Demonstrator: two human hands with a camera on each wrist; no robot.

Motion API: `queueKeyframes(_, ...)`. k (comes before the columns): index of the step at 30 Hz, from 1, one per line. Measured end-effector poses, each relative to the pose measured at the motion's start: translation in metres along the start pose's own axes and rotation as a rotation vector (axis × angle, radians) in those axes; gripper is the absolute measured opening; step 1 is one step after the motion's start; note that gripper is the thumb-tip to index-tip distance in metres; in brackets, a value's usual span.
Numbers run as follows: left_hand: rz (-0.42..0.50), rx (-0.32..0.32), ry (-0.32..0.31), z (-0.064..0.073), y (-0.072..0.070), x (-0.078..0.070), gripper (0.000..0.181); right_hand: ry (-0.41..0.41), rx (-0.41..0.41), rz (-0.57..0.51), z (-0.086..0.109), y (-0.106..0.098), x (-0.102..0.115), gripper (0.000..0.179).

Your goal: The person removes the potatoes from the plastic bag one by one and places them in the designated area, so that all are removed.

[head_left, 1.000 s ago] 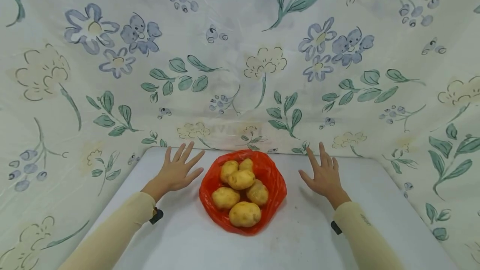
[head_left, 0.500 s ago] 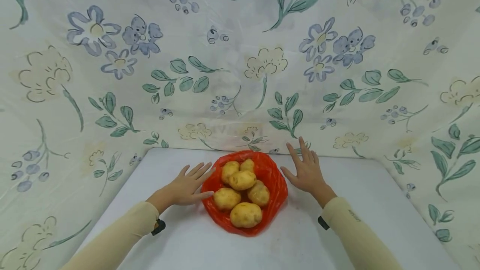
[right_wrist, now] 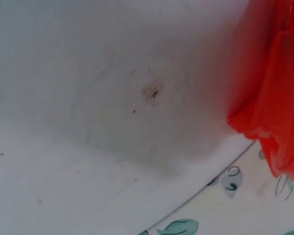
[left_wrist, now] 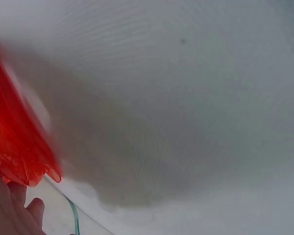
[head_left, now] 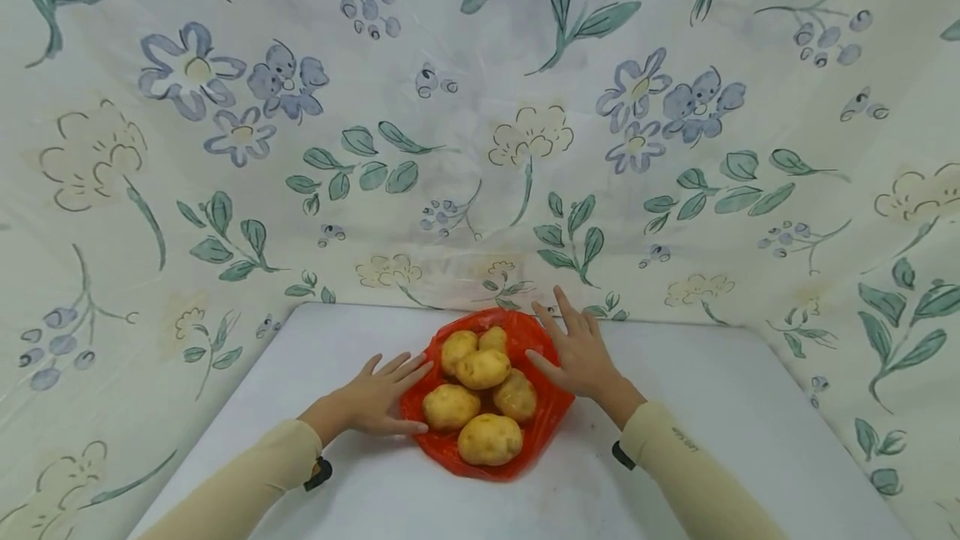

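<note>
A red plastic bag (head_left: 521, 458) stands spread wide on the white table, with several potatoes (head_left: 483, 369) heaped inside it. My left hand (head_left: 375, 398) is at the bag's left rim, fingers extended and spread, the thumb over the edge near the lower left potato. On the opposite side, my right hand (head_left: 587, 357) reaches over the right rim with straight, spread fingers. In the left wrist view the fingers (left_wrist: 18, 193) are right by the bag's crinkled side (left_wrist: 14, 147). The right wrist view shows the bag (right_wrist: 279, 107) at its right edge, the hand almost wholly out of frame.
The white table (head_left: 675, 457) has small dark specks of dirt (right_wrist: 154, 93) to the right of the bag. A floral cloth (head_left: 480, 107) hangs behind the table's far edge and down both sides. Dark wrist cameras (head_left: 318, 473) sit under both sleeves.
Both hands have moved inward from either side of the bag to its rims. The left hand has also come slightly nearer the body. Bag and potatoes stay in place.
</note>
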State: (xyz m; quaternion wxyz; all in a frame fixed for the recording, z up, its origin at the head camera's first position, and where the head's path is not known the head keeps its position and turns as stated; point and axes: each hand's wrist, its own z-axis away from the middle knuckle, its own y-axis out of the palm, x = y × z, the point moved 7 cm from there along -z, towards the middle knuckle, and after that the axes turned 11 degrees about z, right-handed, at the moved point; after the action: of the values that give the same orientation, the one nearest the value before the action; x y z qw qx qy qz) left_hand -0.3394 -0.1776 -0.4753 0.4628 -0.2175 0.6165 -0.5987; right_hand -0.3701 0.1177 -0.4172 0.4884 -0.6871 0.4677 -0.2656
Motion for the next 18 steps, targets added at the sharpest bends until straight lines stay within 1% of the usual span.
queueKeyframes(3,-0.009,0.006,0.003,0.0,0.003,0.0,0.103,-0.019,0.009,-0.037,-0.002,0.001,0.007,0.077)
queueKeyframes(6,-0.024,0.02,-0.004,-0.001,0.007,0.002,0.103,-0.034,0.01,-0.047,-0.003,0.002,0.014,0.078)
queueKeyframes(11,-0.029,0.051,-0.032,-0.004,0.013,0.006,0.104,-0.067,0.03,-0.043,-0.005,0.003,0.024,0.079)
queueKeyframes(15,-0.036,0.056,-0.05,-0.008,0.016,0.008,0.105,-0.095,0.057,-0.072,-0.007,0.003,0.032,0.078)
queueKeyframes(18,-0.033,0.067,-0.068,-0.007,0.019,0.007,0.105,-0.127,0.066,-0.089,-0.004,0.007,0.039,0.077)
